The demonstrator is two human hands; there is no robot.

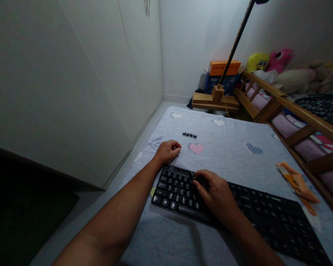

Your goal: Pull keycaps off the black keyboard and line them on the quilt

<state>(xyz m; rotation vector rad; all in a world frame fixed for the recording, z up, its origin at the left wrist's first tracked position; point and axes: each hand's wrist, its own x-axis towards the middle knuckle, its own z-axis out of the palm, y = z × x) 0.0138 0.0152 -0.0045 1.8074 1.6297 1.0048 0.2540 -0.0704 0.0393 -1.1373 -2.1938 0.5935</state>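
A black keyboard (180, 188) lies at a slant on the light blue quilted cover. My right hand (215, 190) is over its middle, thumb and fingers pinched on a small dark keycap (192, 175) at the top row. Just beyond the keyboard's far left corner, my left hand (168, 151) rests on the cover with its fingers curled; what is inside them, if anything, is hidden. Several loose black keycaps (189, 135) sit in a short row past my left hand. My right hand and forearm hide part of the keyboard.
An orange cloth-like item (299, 181) lies at the right on the heart-patterned cover (211, 140). A wooden rail (288, 103) borders the right side. White cabinet doors (113, 74) stand at the left. Behind are a wooden stand (216, 98), boxes (224, 68) and plush toys (280, 61).
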